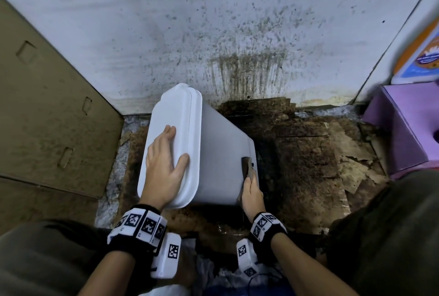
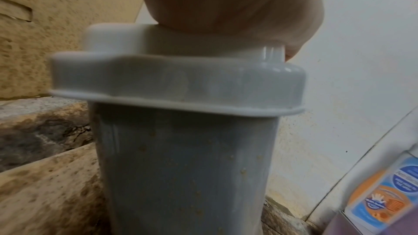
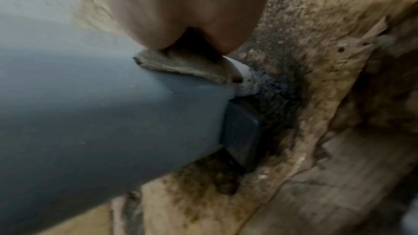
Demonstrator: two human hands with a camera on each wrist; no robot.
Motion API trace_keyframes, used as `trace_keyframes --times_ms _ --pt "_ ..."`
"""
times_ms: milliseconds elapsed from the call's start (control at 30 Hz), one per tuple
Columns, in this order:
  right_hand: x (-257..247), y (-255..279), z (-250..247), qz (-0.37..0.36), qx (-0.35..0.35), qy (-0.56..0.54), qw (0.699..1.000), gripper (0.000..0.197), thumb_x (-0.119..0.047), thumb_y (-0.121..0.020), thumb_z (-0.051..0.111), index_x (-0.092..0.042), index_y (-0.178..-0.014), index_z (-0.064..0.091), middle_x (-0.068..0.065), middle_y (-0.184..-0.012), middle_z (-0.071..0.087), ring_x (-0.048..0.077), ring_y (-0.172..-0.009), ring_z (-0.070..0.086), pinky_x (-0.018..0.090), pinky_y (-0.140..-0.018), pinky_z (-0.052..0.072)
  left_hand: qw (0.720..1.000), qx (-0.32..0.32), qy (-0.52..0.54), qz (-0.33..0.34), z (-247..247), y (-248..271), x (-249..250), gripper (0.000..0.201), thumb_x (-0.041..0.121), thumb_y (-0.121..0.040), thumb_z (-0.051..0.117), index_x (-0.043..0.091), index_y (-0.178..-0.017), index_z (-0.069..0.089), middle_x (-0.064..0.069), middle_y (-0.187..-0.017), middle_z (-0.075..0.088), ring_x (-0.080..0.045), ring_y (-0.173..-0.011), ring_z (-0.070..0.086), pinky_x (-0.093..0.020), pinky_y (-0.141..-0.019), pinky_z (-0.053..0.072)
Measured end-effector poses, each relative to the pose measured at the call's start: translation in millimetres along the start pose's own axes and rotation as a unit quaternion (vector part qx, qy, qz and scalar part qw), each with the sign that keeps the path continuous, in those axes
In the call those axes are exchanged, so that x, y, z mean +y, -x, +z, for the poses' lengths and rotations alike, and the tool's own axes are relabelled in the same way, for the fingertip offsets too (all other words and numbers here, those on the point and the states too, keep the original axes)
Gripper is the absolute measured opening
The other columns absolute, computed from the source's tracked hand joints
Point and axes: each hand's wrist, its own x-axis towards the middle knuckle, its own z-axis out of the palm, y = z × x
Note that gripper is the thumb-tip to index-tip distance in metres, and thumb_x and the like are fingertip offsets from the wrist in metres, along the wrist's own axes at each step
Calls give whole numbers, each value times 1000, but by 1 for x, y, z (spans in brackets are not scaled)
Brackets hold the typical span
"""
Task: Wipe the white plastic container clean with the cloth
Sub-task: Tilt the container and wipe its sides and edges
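Note:
The white plastic container (image 1: 221, 153) stands tilted on the dirty floor, its lid (image 1: 175, 129) leaning toward the left. My left hand (image 1: 164, 162) rests flat on the lid with straight fingers. My right hand (image 1: 251, 191) holds a brown cloth (image 1: 248, 167) against the container's lower right edge. In the left wrist view the container's wall (image 2: 185, 167) carries small brown specks below the lid (image 2: 176, 81). In the right wrist view the cloth (image 3: 181, 67) lies folded on the container (image 3: 108, 117) near its base, under my palm.
Stained cardboard (image 1: 308, 153) covers the floor under and right of the container. A cardboard panel (image 1: 47, 105) leans at the left. The spattered white wall (image 1: 213, 22) stands behind. A purple box (image 1: 403, 124) and an orange-blue package (image 1: 422, 55) sit at the right.

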Motion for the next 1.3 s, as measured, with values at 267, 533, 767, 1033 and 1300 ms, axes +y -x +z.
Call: trace_keyframes --times_ms 267,533,767,1033,1300 --pt "-35 22 34 -11 32 -32 999 56 -32 -110 25 -12 -160 10 2 -169 6 14 -156 7 34 -127 2 1000 0 -6 -4 -3 -2 -7 76 48 -86 39 11 -152 35 -7 -161 34 -21 -145 26 -30 -117 16" --pt "-84 72 68 -227 11 -58 972 52 -34 -106 28 -26 -157 26 -10 -166 20 1 -153 14 27 -125 12 1000 1 0 -7 -4 -3 -9 76 49 -87 37 12 -153 33 -7 -161 33 -18 -145 24 -28 -116 15" --pt "-46 51 31 -346 -53 116 930 56 -28 -107 27 -13 -160 17 -4 -168 17 6 -154 16 25 -124 15 1000 -1 13 -15 -6 0 -14 75 48 -86 38 13 -153 33 -7 -160 33 -19 -144 25 -36 -119 19" --pt "1 26 7 -138 -18 72 988 52 -21 -109 33 -15 -159 22 1 -166 24 12 -152 23 16 -122 12 999 -4 21 -24 -7 2 -10 77 50 -85 39 16 -154 32 -5 -160 33 -15 -142 24 -34 -118 18" --pt "5 10 1 30 34 56 997 50 -30 -109 29 -16 -157 30 22 -152 45 38 -137 45 41 -116 33 998 -1 46 -38 -2 0 -8 62 41 -95 34 23 -154 34 5 -162 32 -11 -145 23 -30 -120 15"
